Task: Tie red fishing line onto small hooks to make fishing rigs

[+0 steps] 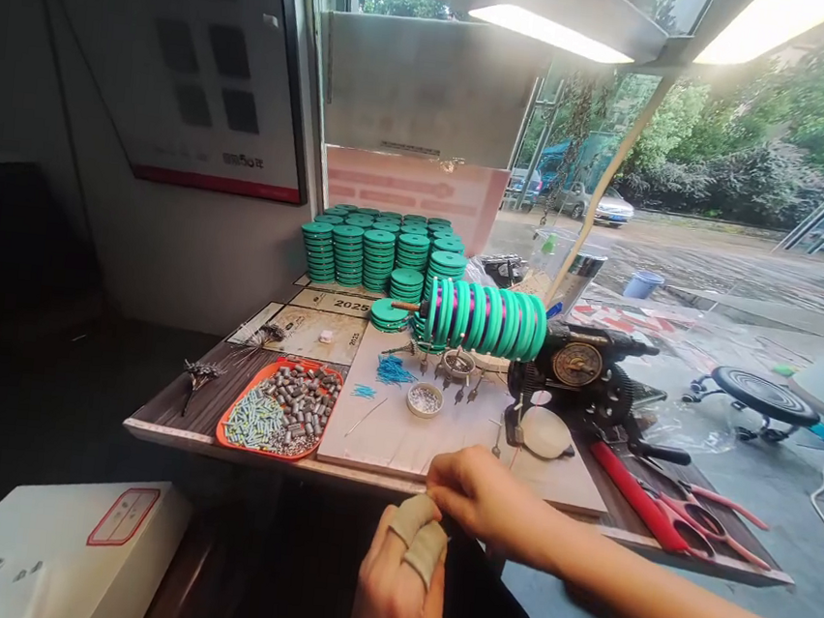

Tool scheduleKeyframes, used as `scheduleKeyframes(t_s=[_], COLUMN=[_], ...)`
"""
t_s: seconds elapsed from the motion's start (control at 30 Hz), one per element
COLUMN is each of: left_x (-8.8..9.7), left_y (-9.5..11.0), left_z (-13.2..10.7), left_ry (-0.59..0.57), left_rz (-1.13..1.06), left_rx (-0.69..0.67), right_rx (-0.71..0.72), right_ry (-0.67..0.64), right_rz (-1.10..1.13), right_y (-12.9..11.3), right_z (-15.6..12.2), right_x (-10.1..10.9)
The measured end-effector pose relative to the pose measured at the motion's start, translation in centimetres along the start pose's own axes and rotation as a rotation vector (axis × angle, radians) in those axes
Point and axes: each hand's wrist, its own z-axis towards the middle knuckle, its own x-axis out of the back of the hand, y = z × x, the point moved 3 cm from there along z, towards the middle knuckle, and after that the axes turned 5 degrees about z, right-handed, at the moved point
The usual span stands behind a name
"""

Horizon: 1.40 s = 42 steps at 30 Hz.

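Note:
My left hand [396, 589], with tan finger sleeves on two fingers, is closed in front of the table edge. My right hand [471, 490] reaches in from the right and pinches against the left fingertips. Whatever lies between the fingers is too small or hidden to make out. Beyond them, a row of green spools [484, 318] with pink line is mounted on the shaft of a black hand-cranked winder [578, 364]. Small metal pieces [458, 396] hang below the spools. Nearer stands a round dish [425, 400] of tiny parts, beside blue slivers [394, 370] on the pale board [370, 446].
An orange tray [221, 434] holds metal weights and pale green tubes at the left. Stacked green spools [378, 257] fill the back. Red-handled scissors [689, 530] and pliers [732, 507] lie at the right edge. A white box [62, 538] sits lower left; a round stool [764, 393] stands right.

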Motion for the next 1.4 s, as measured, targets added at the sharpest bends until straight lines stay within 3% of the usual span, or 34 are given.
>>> scheduleKeyframes(t_s=[0.17, 0.27, 0.37, 0.47, 0.53, 0.6, 0.67, 0.73, 0.83, 1.2, 1.4], left_x=[0.5, 0.5, -0.1, -1.0, -1.5, -2.0, -2.1, -2.1, -2.0, -2.4, -3.4], left_y=[0.1, -0.1, -0.7, -1.6, -1.8, -1.6, -1.3, -1.1, -1.0, -0.6, -0.1], left_z=[1.1, 1.2, 0.5, -0.8, -1.3, -1.3, -1.0, -0.8, -0.5, -0.1, -0.2], left_ry=[-0.048, -0.12, -0.287, -0.313, -0.324, -0.391, -0.439, -0.457, -0.483, -0.556, -0.677], left_rz=[-0.178, -0.315, -0.402, -0.604, -0.765, -0.884, -0.949, -0.953, -0.922, -0.924, -0.982], left_rx=[0.019, 0.193, 0.455, 0.822, 1.008, 1.114, 1.151, 1.143, 1.098, 1.069, 1.076], right_rx=[-0.038, -0.029, 0.005, 0.168, 0.285, 0.123, -0.113, -0.19, -0.193, -0.24, -0.232], right_ry=[-0.028, -0.025, 0.033, 0.217, 0.458, 0.544, 0.431, 0.3, 0.229, 0.228, 0.094], right_rz=[0.022, -0.01, -0.093, -0.149, -0.049, 0.284, 0.84, 1.275, 1.572, 1.65, 1.55], right_y=[0.0, -0.3, -0.8, -0.6, 0.7, 3.4, 5.9, 6.8, 6.6, 6.7, 7.1], right_z=[0.7, 0.9, -0.4, -3.9, -6.7, -8.3, -8.4, -7.5, -5.8, -5.5, -6.2], right_x=[0.0, 0.0, 0.1, -0.5, -1.7, -4.1, -7.7, -10.5, -12.1, -13.0, -10.7])
